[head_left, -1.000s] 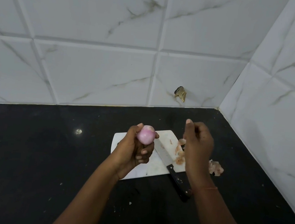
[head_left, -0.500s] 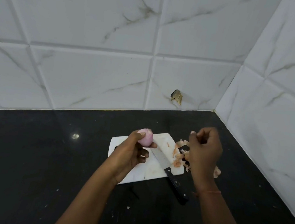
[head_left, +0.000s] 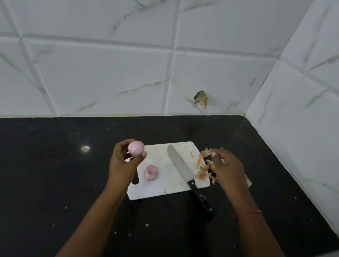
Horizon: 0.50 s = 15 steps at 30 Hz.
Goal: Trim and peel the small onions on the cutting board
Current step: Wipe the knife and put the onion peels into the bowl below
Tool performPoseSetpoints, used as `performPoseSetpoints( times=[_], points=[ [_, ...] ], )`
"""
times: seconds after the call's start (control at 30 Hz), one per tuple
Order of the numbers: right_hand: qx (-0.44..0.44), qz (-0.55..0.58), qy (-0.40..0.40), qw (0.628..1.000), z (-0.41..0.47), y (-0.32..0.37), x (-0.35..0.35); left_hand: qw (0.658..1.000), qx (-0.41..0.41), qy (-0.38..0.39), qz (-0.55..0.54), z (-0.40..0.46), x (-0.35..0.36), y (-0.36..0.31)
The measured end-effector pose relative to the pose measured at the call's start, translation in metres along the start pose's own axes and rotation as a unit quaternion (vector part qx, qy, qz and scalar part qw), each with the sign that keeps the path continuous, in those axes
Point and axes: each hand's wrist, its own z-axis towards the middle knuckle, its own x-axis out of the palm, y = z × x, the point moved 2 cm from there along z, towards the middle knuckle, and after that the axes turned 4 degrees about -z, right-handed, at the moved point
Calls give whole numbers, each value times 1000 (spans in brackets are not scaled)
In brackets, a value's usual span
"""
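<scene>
Knife point(head_left: 183, 170) newly uncovered on cutting board point(head_left: 163, 189)

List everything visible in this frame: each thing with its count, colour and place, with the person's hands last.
Onions: 2, pink; one held above the board's left edge, one lying on the board.
Board: 1, white, on the counter, centre.
Knife: 1, steel blade, black handle; blade on the board, handle over its near right edge.
Peels: a pile, orange-pink, at the board's right edge and on the counter beside it.
Counter: 1, black, speckled with small scraps.
Wall tiles: white, veined, behind and to the right.
Chipped spot: 1, brown, low on the back wall.
Left hand: grips the raised onion.
Right hand: fingers curled at the peels.
</scene>
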Motion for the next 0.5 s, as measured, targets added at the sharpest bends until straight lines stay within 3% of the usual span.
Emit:
performPoseSetpoints(
  times=[0.1,0.27,0.37,0.5],
  points=[
    [19,-8,29,999,-6,-17,15,999,12,10,43,2,6,25],
    [-4,-134,186,973,-33,-47,64,989,38,62,128,6,20,54],
    [-52,-217,163,961,-43,-59,79,990,21,67,126,10,22,69],
    [-45,-192,151,969,-40,-74,76,993,3,30,113,10,18,76]
  ],
)
